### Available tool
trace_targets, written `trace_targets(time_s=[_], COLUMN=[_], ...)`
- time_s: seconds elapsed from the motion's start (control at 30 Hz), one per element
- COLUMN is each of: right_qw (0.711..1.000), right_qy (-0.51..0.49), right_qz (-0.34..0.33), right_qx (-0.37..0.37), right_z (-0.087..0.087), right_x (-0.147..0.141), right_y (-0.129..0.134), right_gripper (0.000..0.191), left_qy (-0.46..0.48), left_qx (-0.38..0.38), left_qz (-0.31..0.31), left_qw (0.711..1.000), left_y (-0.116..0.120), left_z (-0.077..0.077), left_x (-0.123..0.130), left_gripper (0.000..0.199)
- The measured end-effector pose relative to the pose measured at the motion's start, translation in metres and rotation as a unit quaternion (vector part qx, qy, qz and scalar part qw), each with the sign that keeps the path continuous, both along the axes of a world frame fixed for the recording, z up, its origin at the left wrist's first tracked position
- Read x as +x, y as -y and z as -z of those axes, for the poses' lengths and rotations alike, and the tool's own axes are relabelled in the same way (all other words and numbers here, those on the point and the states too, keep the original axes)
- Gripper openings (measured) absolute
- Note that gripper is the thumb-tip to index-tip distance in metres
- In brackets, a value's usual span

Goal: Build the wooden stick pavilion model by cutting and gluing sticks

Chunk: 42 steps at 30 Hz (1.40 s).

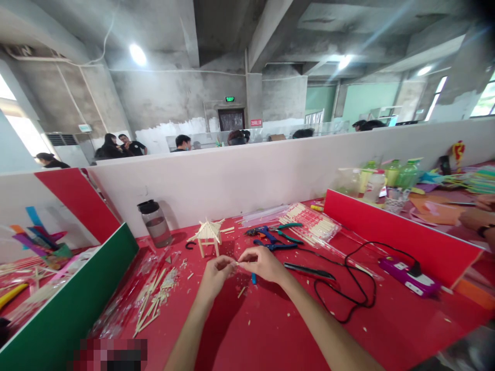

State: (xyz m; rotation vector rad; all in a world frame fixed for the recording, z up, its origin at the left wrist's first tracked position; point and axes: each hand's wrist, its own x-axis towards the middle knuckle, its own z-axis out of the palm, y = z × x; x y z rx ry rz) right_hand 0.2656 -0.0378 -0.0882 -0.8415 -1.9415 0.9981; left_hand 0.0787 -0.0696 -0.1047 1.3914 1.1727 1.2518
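Note:
Over the middle of the red table (270,330), my left hand (217,275) and my right hand (263,264) meet at the fingertips. Fingers of both are pinched together around something small and pale, too tiny to make out. Just behind my left hand stands a small pavilion-like model (209,237) made of pale wooden sticks, upright on its legs. A short blue object (254,279) lies below my right hand. Close by on the table is a loose bit of stick (242,292).
Pliers (274,246), a black-bladed tool (309,271), a black cable (350,263) and a purple power strip (410,277) lie right. Wooden sticks (152,304) and a bottle (154,224) are left. Green (77,304) and red (398,234) dividers flank the table. Another person's hand (474,216) shows far right.

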Motion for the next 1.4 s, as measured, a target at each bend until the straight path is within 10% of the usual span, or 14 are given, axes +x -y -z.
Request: trace_targets(time_s=[0.83,1.4], right_qw=[0.999,0.922], right_qy=[0.035,-0.311], right_qz=[0.011,0.013], right_qx=[0.007,-0.23], right_z=[0.004,0.015], right_x=[-0.001,-0.017], right_y=[-0.001,-0.008], right_gripper=[0.016,0.039], left_qy=[-0.078,0.004], left_qx=[0.029,0.019], left_qz=[0.016,-0.044], left_qw=[0.996,0.999], left_y=[0.003,-0.002], left_z=[-0.004,-0.004], left_x=[0.001,0.001], left_gripper=[0.03,0.039])
